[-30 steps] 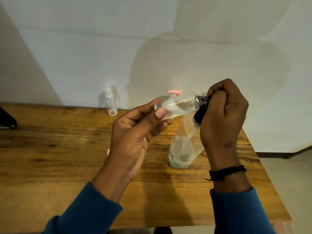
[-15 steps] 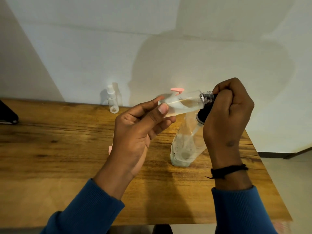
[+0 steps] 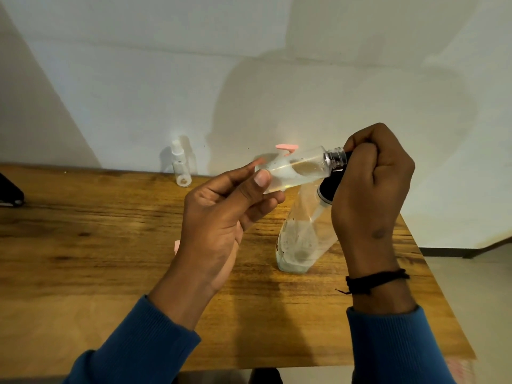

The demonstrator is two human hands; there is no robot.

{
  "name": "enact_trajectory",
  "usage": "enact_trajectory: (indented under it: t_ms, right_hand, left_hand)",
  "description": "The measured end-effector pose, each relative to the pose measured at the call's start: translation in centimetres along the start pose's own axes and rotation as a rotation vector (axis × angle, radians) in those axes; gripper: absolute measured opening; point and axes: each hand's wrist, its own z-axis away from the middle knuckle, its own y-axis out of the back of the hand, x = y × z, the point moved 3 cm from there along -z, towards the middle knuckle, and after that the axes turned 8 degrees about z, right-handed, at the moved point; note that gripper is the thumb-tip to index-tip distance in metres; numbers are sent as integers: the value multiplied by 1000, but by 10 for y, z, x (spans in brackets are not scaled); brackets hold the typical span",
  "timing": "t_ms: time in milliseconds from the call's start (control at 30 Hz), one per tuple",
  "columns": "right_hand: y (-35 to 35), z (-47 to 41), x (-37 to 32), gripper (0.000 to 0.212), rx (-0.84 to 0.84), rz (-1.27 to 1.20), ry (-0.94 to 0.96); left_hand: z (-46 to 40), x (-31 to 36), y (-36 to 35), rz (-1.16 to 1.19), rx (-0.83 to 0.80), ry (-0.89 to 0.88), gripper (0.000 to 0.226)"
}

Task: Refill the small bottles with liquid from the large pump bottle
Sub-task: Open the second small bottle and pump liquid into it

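My left hand (image 3: pixel 219 217) holds a small clear bottle (image 3: pixel 299 169) by its base, thumb on top. The bottle lies almost level above the table, and its bare threaded neck points right. My right hand (image 3: pixel 374 184) is curled round a black cap (image 3: pixel 328 188) with a white ring, right at that neck. A thin tube seems to hang down from the cap. Behind both hands the large clear pump bottle (image 3: pixel 302 239) stands on the wooden table (image 3: pixel 97 245) with a little liquid at the bottom. Its pink pump head (image 3: pixel 286 146) shows above the small bottle.
A second small bottle (image 3: pixel 181 167) with a white top stands at the table's back edge by the wall. A pink piece (image 3: pixel 176 245) peeks out behind my left wrist. A dark object (image 3: pixel 9 191) lies at the far left. The table's right edge drops to the floor.
Both hands and the small bottle have drifted slightly right in view. The grips look the same, with the cap still beside the open neck.
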Motion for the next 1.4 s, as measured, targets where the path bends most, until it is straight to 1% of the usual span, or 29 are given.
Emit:
enact_trajectory:
  t_ms: [167,333,467,600,667,733,800,967,1100,1300,1400]
  right_hand:
    - [-4,2,4,24,-2,8,-11]
    - [1,-1,0,23,-9,44,16]
    - [-3,1,3,25,-13,-6,-4]
    - [-2,0,2,24,-11,17,8]
    - [0,-1,1,24,10,32,20]
    - [-3,1,1,26,11,-4,7]
    - [-5,2,3,27,9,-24,-5]
    - [-2,1,2,26,7,26,2]
    - [-7,3,1,28,-1,-35,-17]
    - [-4,1,-1,27,-8,-7,-15]
    - [-7,4,1,27,1,-43,-31]
  left_hand:
    - [-1,-1,2,1,12,-3,34]
    - [0,1,1,0,-4,2,35]
    - [-1,1,2,-2,3,-6,34]
    - [1,2,2,9,2,2,36]
    - [0,1,1,7,-12,0,34]
    - [-1,1,2,6,-14,-7,32]
    - [-1,0,3,11,-13,-11,34]
    - [-1,0,3,19,-22,-4,38]
    - [-3,1,4,25,-13,-13,42]
    - [-2,1,4,27,-26,0,42]
    - [-2,0,4,32,-18,-4,42]
